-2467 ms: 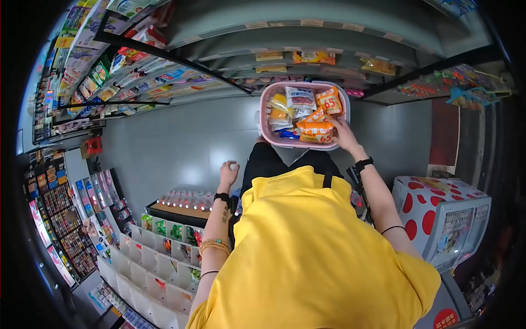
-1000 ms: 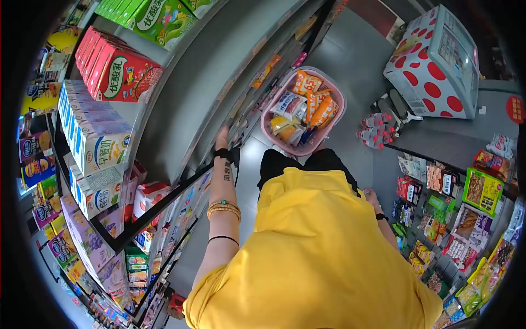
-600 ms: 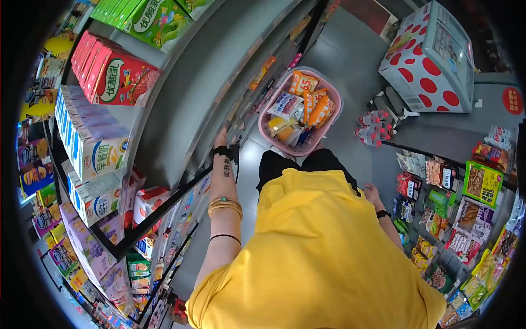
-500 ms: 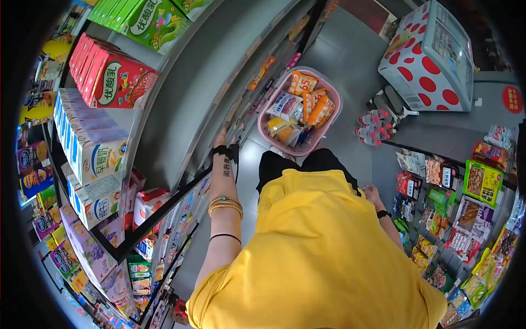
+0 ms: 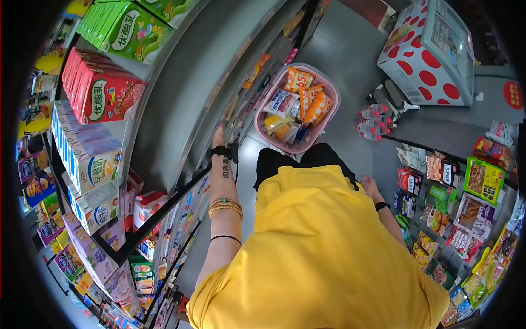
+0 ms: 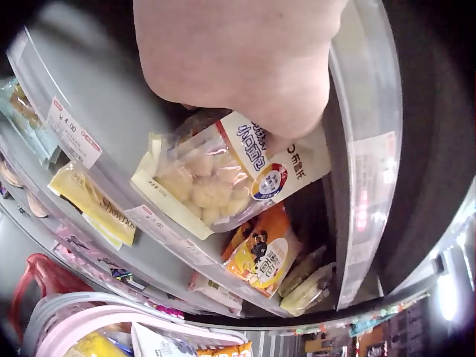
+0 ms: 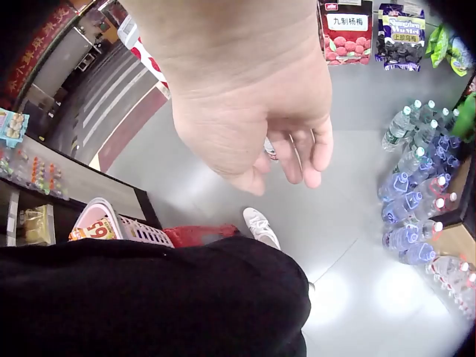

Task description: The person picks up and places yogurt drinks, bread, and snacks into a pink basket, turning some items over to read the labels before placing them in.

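Observation:
At the shelf, my left hand [image 5: 219,136] [image 6: 238,56] grips a clear bag of small round breads [image 6: 216,182] by its printed end. The thumb lies over the label, and most of the other fingers are hidden. The bag is tilted above the shelf's price strip. My right hand [image 5: 371,188] [image 7: 256,123] hangs beside my leg, fingers loosely bent and holding nothing. On the floor ahead, a pink basket [image 5: 335,107] contains orange packs [image 5: 319,108], a white-and-purple pack [image 5: 282,103] and yellow packs.
Milk cartons [image 5: 98,159] and red boxes [image 5: 112,96] stand on shelves at the left. A dotted freezer [image 5: 424,60] stands at the upper right, with bottles [image 5: 373,122] below it and hanging snack packs [image 5: 485,181] at the right. An orange pack [image 6: 264,249] lies below the bread bag.
Since the earliest frame, my right hand has left the orange packs and dropped to my side. My left hand has moved to the shelf, and the head view has turned.

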The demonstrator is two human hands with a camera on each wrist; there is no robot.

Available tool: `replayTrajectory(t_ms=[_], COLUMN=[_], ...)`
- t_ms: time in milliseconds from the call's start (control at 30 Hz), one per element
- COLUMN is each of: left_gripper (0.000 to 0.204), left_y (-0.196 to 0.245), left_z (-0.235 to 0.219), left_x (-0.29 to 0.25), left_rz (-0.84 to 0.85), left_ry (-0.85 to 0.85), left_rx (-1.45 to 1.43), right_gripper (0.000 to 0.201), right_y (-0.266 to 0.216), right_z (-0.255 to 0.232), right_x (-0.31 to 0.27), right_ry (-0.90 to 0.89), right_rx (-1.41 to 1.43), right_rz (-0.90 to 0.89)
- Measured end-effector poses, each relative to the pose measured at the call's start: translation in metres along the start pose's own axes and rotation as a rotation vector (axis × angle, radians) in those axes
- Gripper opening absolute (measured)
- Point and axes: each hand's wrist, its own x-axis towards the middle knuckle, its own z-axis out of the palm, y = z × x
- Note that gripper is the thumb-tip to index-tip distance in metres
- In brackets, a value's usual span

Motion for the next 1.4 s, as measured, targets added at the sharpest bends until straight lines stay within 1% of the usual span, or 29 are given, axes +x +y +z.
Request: replayTrajectory(t_ms=[67, 167, 267, 367, 400, 467, 567, 633, 667, 700, 733, 800, 867, 900, 933, 1000, 1067, 1167, 1267, 1367, 1400], left_gripper=[0.047, 0.047, 0.048, 0.049, 0.05, 0.051, 0.047, 0.044, 0.043, 0.042, 0.041, 0.04, 0.04, 0.039, 0.038, 0.035, 0.032, 0.03, 0.03, 0.028, 0.025], left_y=[0.002, 0.005, 0.009, 0.011, 0.011, 0.013, 0.018, 0.019, 0.018, 0.019, 0.029, 0.026, 0.003, 0.012, 0.028, 0.035, 0.029, 0.035, 0.023, 0.027, 0.022], left_z=[0.005, 0.007, 0.009, 0.013, 0.016, 0.022, 0.028, 0.035, 0.041, 0.048, 0.067, 0.069, 0.052, 0.06, 0.08, 0.092, 0.091, 0.098, 0.093, 0.098, 0.098], left_x=[-0.001, -0.002, -0.005, -0.01, -0.012, -0.017, -0.016, -0.02, -0.025, -0.032, -0.056, -0.059, -0.024, -0.04, -0.073, -0.092, -0.088, -0.102, -0.087, -0.109, -0.108], left_rz=[0.002, 0.005, 0.002, -0.024, -0.02, 0.073, 0.429, 0.665, 0.692, 0.72, 0.657, 0.605, 0.631, 0.582, 0.533, 0.557, 0.699, 0.634, 0.733, 0.962, 1.02], left_ry=[0.011, 0.036, 0.066, 0.091, 0.103, 0.138, 0.192, 0.23, 0.234, 0.237, 0.225, 0.225, 0.252, 0.257, 0.261, 0.252, 0.226, 0.254, 0.271, 0.434, 0.495], left_rx=[0.021, 0.057, 0.104, 0.181, 0.218, 0.335, 0.595, 0.766, 0.736, 0.707, 0.565, 0.41, 0.384, 0.34, 0.296, 0.225, 0.173, 0.2, 0.235, 0.649, 0.699], right_gripper=[0.047, 0.047, 0.045, 0.042, 0.042, 0.041, 0.042, 0.043, 0.043, 0.043, 0.043, 0.042, 0.041, 0.043, 0.045, 0.048, 0.048, 0.046, 0.041, 0.04, 0.038], right_y=[-0.009, -0.023, -0.033, -0.04, -0.038, -0.033, -0.011, -0.024, -0.033, -0.032, -0.024, -0.011, -0.007, -0.011, -0.016, -0.031, -0.045, -0.039, -0.047, -0.044, -0.044], right_z=[0.002, 0.006, 0.009, 0.012, 0.013, 0.017, 0.017, 0.022, 0.024, 0.026, 0.028, 0.029, 0.03, 0.03, 0.03, 0.03, 0.03, 0.026, 0.027, 0.023, 0.023], right_x=[0.001, -0.007, -0.013, -0.018, -0.015, -0.01, 0.014, 0.009, 0.005, 0.01, 0.019, 0.037, 0.05, 0.05, 0.048, 0.042, 0.034, 0.049, 0.05, 0.07, 0.074], right_ry=[0.022, 0.051, 0.026, 0.007, 0.004, 0.0, -0.051, -0.044, -0.039, -0.044, -0.049, -0.051, -0.046, -0.053, -0.058, -0.066, -0.069, -0.046, -0.092, -0.111, -0.095], right_rx=[-0.013, -0.032, 0.012, 0.054, 0.028, -0.021, 0.014, -0.049, -0.082, -0.068, -0.055, -0.072, -0.13, -0.14, -0.149, -0.152, -0.142, -0.256, -0.092, -0.229, -0.271], right_rz=[0.022, -0.008, 0.022, -0.004, -0.021, -0.055, -0.067, -0.099, -0.116, -0.141, -0.166, -0.204, -0.233, -0.218, -0.203, -0.187, -0.182, -0.27, -0.127, -0.223, -0.269])
